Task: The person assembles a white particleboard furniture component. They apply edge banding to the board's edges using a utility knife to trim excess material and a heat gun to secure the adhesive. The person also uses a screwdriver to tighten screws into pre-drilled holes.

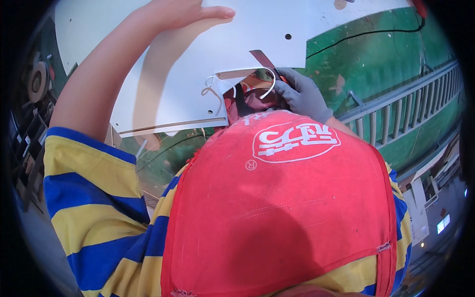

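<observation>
My bare left hand (185, 12) lies flat on a large white panel (247, 34), thumb stretched out; the picture's top edge cuts off most of its fingers. In a grey glove, my right hand (303, 93) is closed around the handle of a flat-bladed knife (263, 59) beside the notch in the panel's near edge. The blade points up and left over the panel. A thin white edging strip (271, 84) curls loose at the notch, close to my right fingers. Another curled piece (217, 84) hangs at the notch's left corner.
Dark round holes mark the panel. Below it shows a green floor (341, 69) with a black cable (366, 32) across it. A grey metal ladder-like frame (401, 106) stands at the right. My red apron (277, 198) reaches up to the notch. Clutter fills the far left.
</observation>
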The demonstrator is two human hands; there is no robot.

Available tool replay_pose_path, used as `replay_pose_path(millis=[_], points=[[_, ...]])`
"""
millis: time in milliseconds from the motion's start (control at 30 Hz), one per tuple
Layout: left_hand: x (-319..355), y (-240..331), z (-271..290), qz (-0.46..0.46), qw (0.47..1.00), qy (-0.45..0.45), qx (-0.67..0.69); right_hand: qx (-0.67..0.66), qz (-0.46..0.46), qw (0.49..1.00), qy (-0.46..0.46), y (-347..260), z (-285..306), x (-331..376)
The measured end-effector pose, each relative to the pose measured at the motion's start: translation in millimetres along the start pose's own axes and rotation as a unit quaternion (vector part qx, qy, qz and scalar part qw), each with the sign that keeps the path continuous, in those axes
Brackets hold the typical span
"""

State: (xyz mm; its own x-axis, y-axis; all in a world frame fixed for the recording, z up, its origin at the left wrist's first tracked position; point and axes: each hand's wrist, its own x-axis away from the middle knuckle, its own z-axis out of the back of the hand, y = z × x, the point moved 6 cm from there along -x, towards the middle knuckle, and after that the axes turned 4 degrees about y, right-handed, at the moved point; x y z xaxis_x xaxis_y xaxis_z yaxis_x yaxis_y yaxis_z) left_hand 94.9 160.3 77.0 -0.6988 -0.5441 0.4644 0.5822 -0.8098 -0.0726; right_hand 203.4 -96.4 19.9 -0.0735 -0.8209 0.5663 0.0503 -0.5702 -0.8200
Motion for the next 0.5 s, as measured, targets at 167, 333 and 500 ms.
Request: replay_pose_path(millis=[167, 333, 500], points=[[-1.9, -0.3, -4.2, -0.015, 0.999, 0.035, 0.016, -0.048, -0.073, 0.996, -0.031, -2.0, -20.2, -5.3], [-16.9, 32.2, 6.2, -0.036, 0.997, 0.066, 0.033, -0.021, 0.027, 0.999, -0.016, 3.3, -7.2, 1.4], [-17.8, 40.5, 5.1, -0.040, 0.994, 0.092, 0.034, 0.027, 0.005, 0.999, -0.038, 0.3, -11.9, -1.0]])
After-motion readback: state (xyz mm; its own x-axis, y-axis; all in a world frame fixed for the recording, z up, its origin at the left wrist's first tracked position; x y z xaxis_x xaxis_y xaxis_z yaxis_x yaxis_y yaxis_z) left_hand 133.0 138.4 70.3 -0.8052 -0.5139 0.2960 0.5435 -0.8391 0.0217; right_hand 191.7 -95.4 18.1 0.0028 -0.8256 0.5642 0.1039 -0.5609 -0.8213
